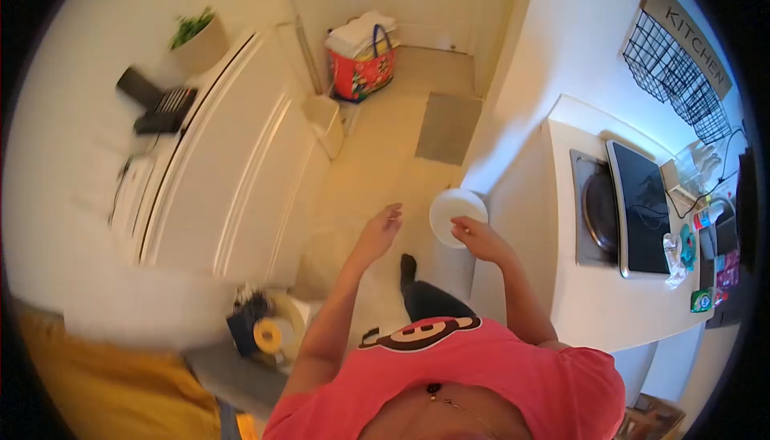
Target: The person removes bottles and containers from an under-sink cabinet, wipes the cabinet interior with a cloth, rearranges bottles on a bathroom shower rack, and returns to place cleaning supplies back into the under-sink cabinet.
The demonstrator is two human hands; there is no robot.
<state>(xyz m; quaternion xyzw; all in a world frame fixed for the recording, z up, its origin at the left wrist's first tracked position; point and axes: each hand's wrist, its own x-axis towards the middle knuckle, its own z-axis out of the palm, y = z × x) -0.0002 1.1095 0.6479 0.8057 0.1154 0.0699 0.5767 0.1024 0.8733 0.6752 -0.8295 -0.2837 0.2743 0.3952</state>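
White and round, a dish or lid [443,212] is showing beneath my right hand [476,237], beside the worktop [589,300]; whether I am gripping it, I cannot tell. My left hand [380,234] is hovering apart, empty; keeping the rim level is probably helping.

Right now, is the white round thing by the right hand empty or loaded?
It looks empty: the white round thing shows bare surface, though the right hand hides part of it.

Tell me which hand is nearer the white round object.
The right hand, which overlaps the white round object in this view; the left hand is visibly apart from it.
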